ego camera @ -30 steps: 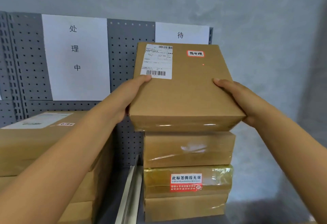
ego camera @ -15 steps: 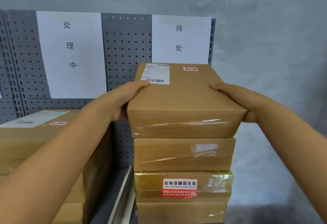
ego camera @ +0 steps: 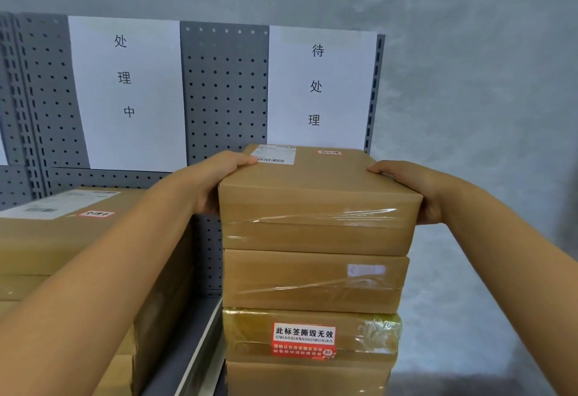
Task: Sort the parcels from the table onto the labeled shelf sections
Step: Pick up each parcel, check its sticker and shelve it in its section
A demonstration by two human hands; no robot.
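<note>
Top parcel point(ego camera: 316, 189) gripped on the stack.
Left hand point(ego camera: 215, 183) and right hand point(ego camera: 416, 189) curled round opposite edges, below the 待处理 sign point(ego camera: 319, 83).

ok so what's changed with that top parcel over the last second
The top parcel came down from a raised, tilted hold and now sits flat on the stack under the 待处理 sign. The left hand and right hand still grip its sides. The stack below and the left-hand pile look unchanged.
</note>
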